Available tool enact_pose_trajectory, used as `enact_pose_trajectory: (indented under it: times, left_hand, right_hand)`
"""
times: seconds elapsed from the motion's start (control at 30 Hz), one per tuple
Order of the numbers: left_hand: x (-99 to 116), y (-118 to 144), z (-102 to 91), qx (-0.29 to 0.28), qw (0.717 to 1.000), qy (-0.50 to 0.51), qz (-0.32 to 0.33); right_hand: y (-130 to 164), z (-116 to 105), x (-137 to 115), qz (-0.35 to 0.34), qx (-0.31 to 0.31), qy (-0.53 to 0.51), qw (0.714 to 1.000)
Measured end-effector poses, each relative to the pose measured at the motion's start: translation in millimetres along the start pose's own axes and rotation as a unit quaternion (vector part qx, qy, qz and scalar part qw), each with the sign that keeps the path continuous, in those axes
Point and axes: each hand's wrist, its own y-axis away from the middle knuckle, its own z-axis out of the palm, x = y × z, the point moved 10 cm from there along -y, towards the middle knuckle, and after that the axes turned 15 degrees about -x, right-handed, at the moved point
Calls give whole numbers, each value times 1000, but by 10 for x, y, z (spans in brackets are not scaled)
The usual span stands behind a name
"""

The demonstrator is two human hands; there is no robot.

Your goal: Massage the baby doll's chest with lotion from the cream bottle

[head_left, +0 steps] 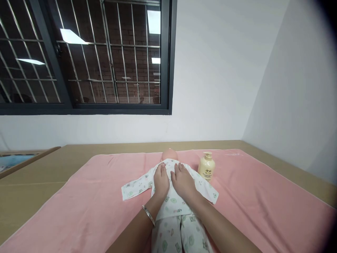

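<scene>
A baby doll lies on its back, its bare head (170, 154) at the far end. It wears a white printed top (172, 203) with sleeves spread to both sides, and matching trousers (168, 233). My left hand (161, 181) rests on the left of the chest, fingers stretched out and pointing away from me. Beside it, my right hand (183, 181) lies flat on the right of the chest. Both hands hold nothing. Right of the doll's shoulder stands a pale yellow pump bottle (206, 167), just behind the right sleeve.
A pink blanket (86, 203) with some wrinkles covers most of the wooden-toned table (39, 179). White walls (210, 77) rise behind and to the right. A dark-framed window (168, 70) with metal bars is at upper left. A bracelet (149, 215) circles my left wrist.
</scene>
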Motion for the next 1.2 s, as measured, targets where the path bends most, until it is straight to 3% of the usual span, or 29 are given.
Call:
enact_pose_trajectory:
  times: [0.07, 0.17, 0.27, 0.4, 0.47, 0.6, 0.67, 0.83, 0.93, 1.07, 1.2]
  left_hand:
    - [-28, -8, -11, 3, 1000, 17, -13]
    - [-63, -18, -22, 4, 999, 32, -28]
    - [-56, -23, -17, -1, 1000, 18, -25]
    - [-45, -16, -16, 3, 1000, 0, -17]
    - [-47, -10, -26, 9, 1000, 3, -17]
    - [-27, -5, -18, 5, 1000, -7, -12]
    - [-22, -3, 2, -4, 1000, -23, -14]
    - [-4, 20, 48, -20, 997, -68, -1]
    - [10, 40, 69, -30, 994, -99, 25]
    - [11, 58, 130, -67, 985, -149, 57]
    - [-30, 0, 187, -93, 963, -248, 44]
  right_hand:
    - [33, 15, -79, -8, 9, 9, 1000]
    - [23, 6, -200, -94, 5, -4, 996]
    - [-39, -16, -143, -139, -14, -37, 989]
    - [-76, -60, 61, -49, 8, -47, 998]
    - [-36, -60, 37, -19, 16, -28, 999]
    - [38, -1, -323, -146, -24, -10, 989]
    - [34, 13, -358, -174, -41, -20, 984]
    - [-93, -24, -24, -41, 8, -34, 999]
    - [-135, -38, 23, 5, 28, -7, 1000]
    - [-181, -95, -26, -3, 13, 40, 999]
    - [-174, -187, -48, -61, 4, 43, 997]
